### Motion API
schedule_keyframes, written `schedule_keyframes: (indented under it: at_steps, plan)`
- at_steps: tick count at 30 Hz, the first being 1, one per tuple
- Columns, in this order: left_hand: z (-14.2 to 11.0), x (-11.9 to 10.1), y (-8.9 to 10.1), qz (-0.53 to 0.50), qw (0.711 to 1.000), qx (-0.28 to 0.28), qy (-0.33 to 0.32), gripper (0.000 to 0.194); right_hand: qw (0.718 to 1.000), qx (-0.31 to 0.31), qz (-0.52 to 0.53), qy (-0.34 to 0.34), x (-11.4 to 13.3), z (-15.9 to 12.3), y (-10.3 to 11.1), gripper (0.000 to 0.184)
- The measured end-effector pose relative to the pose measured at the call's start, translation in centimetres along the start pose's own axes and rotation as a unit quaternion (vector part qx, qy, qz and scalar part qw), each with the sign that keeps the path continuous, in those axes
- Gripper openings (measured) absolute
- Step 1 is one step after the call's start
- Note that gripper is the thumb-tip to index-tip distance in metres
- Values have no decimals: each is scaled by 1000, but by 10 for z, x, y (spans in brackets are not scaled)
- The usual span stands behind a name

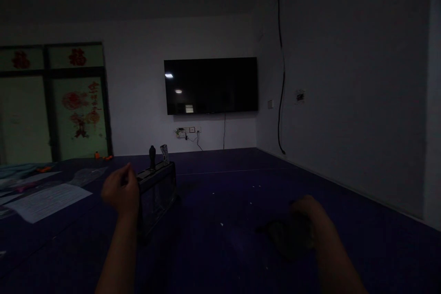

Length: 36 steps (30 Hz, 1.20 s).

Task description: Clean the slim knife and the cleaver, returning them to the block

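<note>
The room is very dark. My left hand [120, 189] is raised at centre left with its fingers curled and pinched together; whatever it holds is too small or dim to name. It hovers right beside the near end of a low glass tank [156, 193] standing on the dark floor. On the tank's far rim stand a small dark figure [152, 156] and a pale object [164, 153]. My right hand [305, 220] is lower right, closed over a dark flat thing [285, 234] that I cannot identify.
A black wall-mounted TV [211, 85] hangs ahead above a socket strip [188, 131] with cables. A glass door with red paper cuttings [79, 105] is at the left. White sheets [48, 200] lie on the floor at left. A cable [281, 69] runs down the right wall.
</note>
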State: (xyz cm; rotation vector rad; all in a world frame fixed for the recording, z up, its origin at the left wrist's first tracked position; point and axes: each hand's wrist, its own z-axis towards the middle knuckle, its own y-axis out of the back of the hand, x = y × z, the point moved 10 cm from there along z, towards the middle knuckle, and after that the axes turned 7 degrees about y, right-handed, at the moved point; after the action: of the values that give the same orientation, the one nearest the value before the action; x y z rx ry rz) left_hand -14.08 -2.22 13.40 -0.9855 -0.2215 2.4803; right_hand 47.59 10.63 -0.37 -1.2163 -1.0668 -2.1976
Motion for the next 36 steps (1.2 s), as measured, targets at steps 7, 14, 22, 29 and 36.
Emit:
schedule_keyframes:
  at_steps: [7,14,22,29,36]
  plan:
    - [-8,-49,-14,-46,994,88,54,31,984,147,-1,104,89,-28,-36,24]
    - [-59,-76,-84,-25,915,403,19,37,932,241,153,222,191,-90,-57,12]
    - [-133,-129,-104,-81,822,557,-83,42,847,336,340,231,248,-151,-61,28]
    - [-155,-112,-116,-101,754,649,27,27,820,398,379,161,244,-164,-78,34]
    - [-160,-81,-108,-129,657,695,262,36,807,494,259,193,231,-177,-107,31]
